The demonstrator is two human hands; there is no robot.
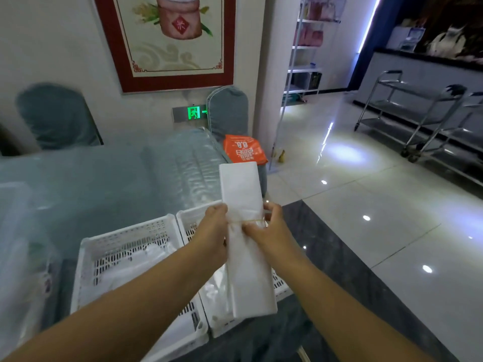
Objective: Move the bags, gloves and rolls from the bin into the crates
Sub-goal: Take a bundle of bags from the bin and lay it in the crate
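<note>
Both hands (213,231) (271,228) round bag bundle (245,244), mid-length, above crates (125,241).

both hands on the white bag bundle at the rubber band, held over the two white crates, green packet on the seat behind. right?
Not quite: the packet on the seat is orange, not green. The head view shows the rest holds: left hand and right hand grip the white bag bundle at its rubber band, over the two white crates.
</note>
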